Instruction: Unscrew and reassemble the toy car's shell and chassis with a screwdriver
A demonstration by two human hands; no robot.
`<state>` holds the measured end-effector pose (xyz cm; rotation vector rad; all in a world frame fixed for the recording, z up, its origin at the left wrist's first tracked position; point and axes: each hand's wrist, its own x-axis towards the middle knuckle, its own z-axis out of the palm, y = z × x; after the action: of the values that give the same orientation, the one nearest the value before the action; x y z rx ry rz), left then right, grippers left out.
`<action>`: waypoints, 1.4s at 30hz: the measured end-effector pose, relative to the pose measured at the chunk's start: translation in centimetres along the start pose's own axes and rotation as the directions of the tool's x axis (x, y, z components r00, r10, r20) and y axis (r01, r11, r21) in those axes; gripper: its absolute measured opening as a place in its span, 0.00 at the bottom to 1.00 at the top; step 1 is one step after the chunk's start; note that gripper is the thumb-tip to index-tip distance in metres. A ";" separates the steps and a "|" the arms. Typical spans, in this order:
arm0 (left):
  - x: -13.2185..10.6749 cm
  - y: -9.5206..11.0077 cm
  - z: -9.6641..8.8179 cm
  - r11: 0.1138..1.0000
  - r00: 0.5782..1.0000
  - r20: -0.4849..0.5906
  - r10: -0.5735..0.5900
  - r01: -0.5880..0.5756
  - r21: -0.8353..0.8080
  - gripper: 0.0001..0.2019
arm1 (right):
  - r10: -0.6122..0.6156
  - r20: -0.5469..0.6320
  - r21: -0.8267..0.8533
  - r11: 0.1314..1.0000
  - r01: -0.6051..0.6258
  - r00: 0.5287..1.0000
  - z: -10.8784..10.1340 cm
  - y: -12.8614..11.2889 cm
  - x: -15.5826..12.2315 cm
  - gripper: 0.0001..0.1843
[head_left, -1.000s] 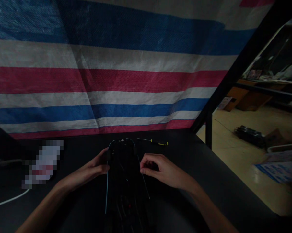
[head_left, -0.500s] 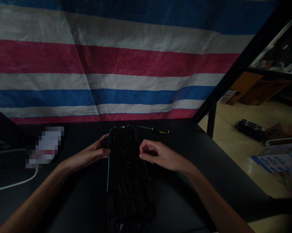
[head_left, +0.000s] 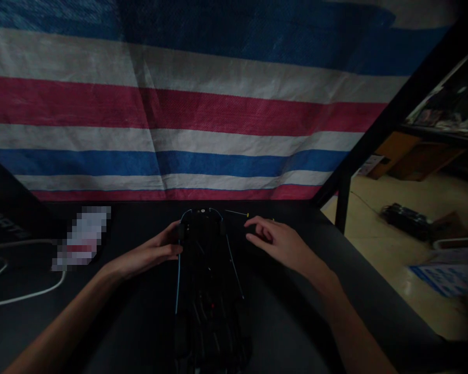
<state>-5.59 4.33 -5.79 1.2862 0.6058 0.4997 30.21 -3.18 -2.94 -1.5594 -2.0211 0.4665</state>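
A black toy car (head_left: pixel 208 270) lies on the dark table with its underside up and its wheels showing, thin blue lines running along its sides. My left hand (head_left: pixel 164 250) grips its left edge near the far wheel, thumb on the near side and the other fingers partly hidden. To the right of the car and apart from it, my right hand (head_left: pixel 275 238) hovers with curled, parted fingers and holds nothing. Just beyond those fingers lies a screwdriver (head_left: pixel 237 212); its thin shaft and a yellow tip of the handle show, while my right hand hides most of the handle.
A blurred-out flat item (head_left: pixel 83 236) and a white cable (head_left: pixel 31 300) are on the left of the table (head_left: pixel 136 322). A striped tarp (head_left: pixel 202 111) hangs behind. Past the table's right edge, the floor holds a dark object (head_left: pixel 403 221) and blue-white packaging (head_left: pixel 444 278).
My right hand has left the car's right side and moved right and away toward the screwdriver, covering its handle; its fingers have parted. My left hand stays on the car. The view has shifted slightly.
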 end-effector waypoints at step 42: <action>0.2 0.3 0.3 1.000 1.000 0.014 0.012 -0.012 -0.013 0.37 | -0.166 -0.527 0.375 0.834 0.404 0.833 0.8 -5.7 -1.8 0.16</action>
<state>-5.24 4.26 -5.49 1.2810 0.5826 0.5036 25.66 -6.41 -0.66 -0.9201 -1.5657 0.3707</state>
